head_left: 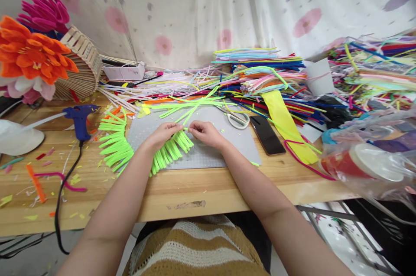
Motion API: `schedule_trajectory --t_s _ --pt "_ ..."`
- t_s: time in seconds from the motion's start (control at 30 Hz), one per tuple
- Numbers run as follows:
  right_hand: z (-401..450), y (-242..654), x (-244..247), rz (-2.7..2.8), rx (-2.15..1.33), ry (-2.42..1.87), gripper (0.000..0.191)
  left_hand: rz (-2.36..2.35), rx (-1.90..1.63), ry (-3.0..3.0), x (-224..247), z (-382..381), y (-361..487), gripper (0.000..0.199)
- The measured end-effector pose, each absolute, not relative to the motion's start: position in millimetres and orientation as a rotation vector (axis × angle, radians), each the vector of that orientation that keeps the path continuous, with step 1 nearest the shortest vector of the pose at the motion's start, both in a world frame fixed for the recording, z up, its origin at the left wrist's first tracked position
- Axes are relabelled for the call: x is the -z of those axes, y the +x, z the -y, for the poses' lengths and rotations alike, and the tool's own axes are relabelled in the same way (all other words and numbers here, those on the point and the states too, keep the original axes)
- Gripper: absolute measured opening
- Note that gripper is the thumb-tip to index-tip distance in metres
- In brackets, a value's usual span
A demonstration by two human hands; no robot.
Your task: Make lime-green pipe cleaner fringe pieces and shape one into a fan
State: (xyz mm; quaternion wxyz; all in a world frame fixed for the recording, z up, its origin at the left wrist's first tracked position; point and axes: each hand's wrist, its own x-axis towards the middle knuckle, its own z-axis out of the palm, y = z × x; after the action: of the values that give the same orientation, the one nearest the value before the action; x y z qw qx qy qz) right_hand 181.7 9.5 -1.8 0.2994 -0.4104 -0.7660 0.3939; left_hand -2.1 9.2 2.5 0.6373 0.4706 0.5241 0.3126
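To the left of the grip, a blue glue gun (79, 118) is laid on the table. Nearer, a bright green fringe (167, 154) is curved, partly hidden by the left forearm. Its end is pinched by the left hand (167, 132). Just beside, the fingers of the right hand (205, 133) are curled together; whether a tip is pinched there cannot be told surely. The fringe is judged light, soft and bendable; it should be held by the joined inner edge. Farther right, scissors (238, 121) are placed.
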Motion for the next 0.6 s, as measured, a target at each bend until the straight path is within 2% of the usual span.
schedule_trajectory --t_s 0.37,0.6 --pt "-10.0 182.3 3.1 2.047 -0.983 -1.109 0.019 -1.218 -0.737 1.223 6.3 -12.0 -1.4 0.046" --pt "-9.5 182.8 3.7 2.056 -0.985 -1.205 0.018 -1.397 -0.817 1.677 10.1 -11.2 2.0 0.032"
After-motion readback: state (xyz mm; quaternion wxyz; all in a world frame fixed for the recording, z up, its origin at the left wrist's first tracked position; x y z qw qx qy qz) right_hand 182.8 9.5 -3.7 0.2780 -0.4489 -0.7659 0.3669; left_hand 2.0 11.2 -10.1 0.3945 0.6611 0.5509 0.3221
